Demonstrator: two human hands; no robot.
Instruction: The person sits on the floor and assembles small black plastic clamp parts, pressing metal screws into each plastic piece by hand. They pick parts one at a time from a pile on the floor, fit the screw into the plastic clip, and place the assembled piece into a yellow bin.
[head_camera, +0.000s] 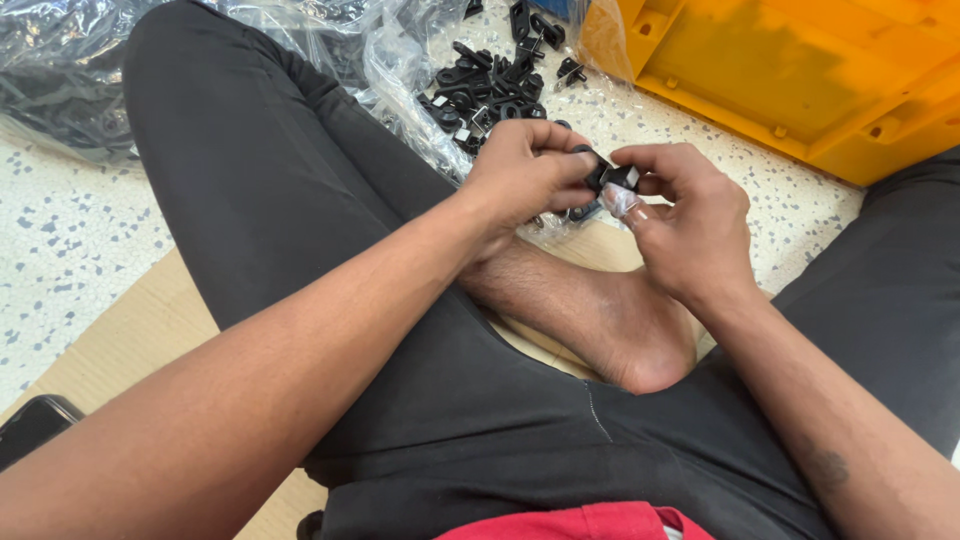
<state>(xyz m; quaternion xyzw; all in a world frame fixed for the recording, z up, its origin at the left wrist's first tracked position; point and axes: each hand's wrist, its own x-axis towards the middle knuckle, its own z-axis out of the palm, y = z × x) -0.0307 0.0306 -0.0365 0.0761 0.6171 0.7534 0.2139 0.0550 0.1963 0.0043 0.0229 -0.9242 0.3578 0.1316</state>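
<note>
Both hands' fingers (575, 165) pinched on black clip (610, 176)

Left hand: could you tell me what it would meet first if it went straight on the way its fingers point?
The left hand points right, so it would likely first meet the small black clip, then the right hand.

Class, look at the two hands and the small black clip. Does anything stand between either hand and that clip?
No. The left hand and right hand both already pinch the small black clip between their fingertips above the bare foot. The pile of black clips lies beyond, clear of the grip.
</note>
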